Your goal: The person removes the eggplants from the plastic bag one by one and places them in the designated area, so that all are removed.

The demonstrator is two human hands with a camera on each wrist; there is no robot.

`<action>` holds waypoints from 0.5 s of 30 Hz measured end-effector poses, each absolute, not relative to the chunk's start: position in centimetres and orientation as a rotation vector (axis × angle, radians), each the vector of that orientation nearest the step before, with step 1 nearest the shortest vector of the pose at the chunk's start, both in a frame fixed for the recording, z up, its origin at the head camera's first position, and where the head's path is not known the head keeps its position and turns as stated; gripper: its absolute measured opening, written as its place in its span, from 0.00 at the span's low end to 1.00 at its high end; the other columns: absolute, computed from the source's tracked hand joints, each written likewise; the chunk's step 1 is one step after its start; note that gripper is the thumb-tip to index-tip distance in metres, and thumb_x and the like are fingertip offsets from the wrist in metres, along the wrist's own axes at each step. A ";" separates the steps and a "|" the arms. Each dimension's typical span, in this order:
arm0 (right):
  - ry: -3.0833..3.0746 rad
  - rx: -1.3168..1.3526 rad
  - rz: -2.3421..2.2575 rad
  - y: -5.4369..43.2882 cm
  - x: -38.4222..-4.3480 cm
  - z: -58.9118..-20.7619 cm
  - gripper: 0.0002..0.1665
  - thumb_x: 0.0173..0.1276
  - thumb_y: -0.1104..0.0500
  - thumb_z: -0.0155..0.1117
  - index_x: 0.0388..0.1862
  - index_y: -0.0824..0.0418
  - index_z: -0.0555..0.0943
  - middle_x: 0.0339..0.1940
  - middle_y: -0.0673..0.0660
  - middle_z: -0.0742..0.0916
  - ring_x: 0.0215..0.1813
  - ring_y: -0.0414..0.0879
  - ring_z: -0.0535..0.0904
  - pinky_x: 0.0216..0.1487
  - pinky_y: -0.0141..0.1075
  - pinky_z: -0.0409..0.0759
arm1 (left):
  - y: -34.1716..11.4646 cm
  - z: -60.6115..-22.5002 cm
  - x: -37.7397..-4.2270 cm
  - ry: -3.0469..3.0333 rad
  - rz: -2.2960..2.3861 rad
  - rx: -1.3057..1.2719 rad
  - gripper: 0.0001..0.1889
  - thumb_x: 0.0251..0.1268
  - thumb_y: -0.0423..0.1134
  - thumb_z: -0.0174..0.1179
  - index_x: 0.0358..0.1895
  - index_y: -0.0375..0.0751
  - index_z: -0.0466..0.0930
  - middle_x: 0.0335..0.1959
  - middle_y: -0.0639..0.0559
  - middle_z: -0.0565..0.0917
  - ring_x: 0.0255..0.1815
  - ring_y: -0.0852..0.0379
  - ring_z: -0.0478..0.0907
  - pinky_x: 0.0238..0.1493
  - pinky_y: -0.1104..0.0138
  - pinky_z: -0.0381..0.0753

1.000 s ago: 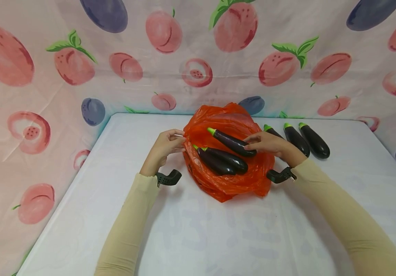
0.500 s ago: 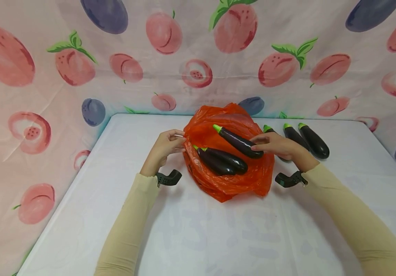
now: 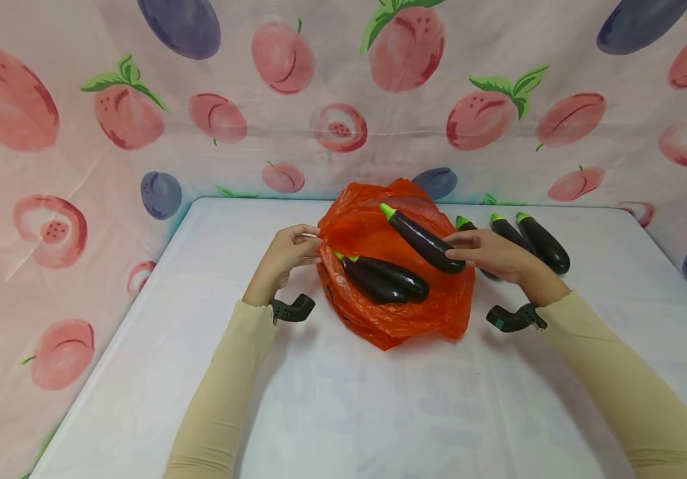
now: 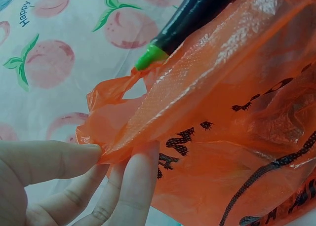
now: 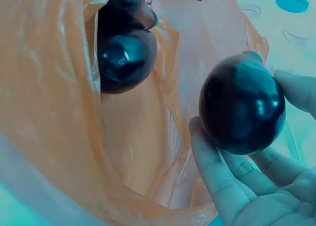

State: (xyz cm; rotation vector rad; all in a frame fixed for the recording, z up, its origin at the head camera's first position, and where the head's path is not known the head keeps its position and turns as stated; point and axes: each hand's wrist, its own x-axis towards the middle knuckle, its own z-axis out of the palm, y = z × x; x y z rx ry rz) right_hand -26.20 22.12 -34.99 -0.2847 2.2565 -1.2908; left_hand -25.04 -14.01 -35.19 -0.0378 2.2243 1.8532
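Observation:
An orange-red plastic bag (image 3: 373, 326) lies spread on the table with its mouth facing up. My left hand (image 3: 291, 256) pinches the bag's left edge between thumb and fingers, as the left wrist view shows up close. Two dark eggplants (image 3: 388, 279) with green tips lie inside the bag. My right hand (image 3: 489, 253) grips a third eggplant (image 3: 421, 236) by its thick end, its green tip pointing up and left over the bag's opening. In the right wrist view the rounded end of this eggplant (image 5: 242, 105) sits between thumb and fingers, beside the bag's mouth.
Several more eggplants (image 3: 543, 243) lie on the white table (image 3: 379, 412) behind and right of my right hand, one partly hidden by it. A fruit-patterned cloth (image 3: 295, 140) stands behind the table and along its left side.
My right hand has moved to the right with the eggplant, whose green tip has shifted right and up. My left hand and the bag have stayed in place.

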 end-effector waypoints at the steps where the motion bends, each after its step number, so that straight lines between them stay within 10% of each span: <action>1: 2.248 -0.272 -1.312 22.2 -26.1 -35.0 0.33 0.71 0.54 0.55 0.69 0.69 0.61 0.68 0.69 0.67 0.64 0.57 0.64 0.70 0.54 0.63 | -14.0 -35.2 -25.0 2.225 1.853 -0.037 0.17 0.68 0.35 0.53 0.57 0.32 0.72 0.51 0.35 0.78 0.32 0.61 0.80 0.53 0.55 0.80; 15: 2.238 -0.121 -1.489 23.6 -25.6 -34.8 0.38 0.70 0.50 0.56 0.72 0.66 0.56 0.70 0.64 0.65 0.67 0.53 0.62 0.74 0.54 0.54 | -14.0 -35.2 -24.9 2.219 1.864 -0.020 0.18 0.68 0.35 0.53 0.57 0.31 0.71 0.51 0.35 0.78 0.31 0.63 0.80 0.53 0.55 0.81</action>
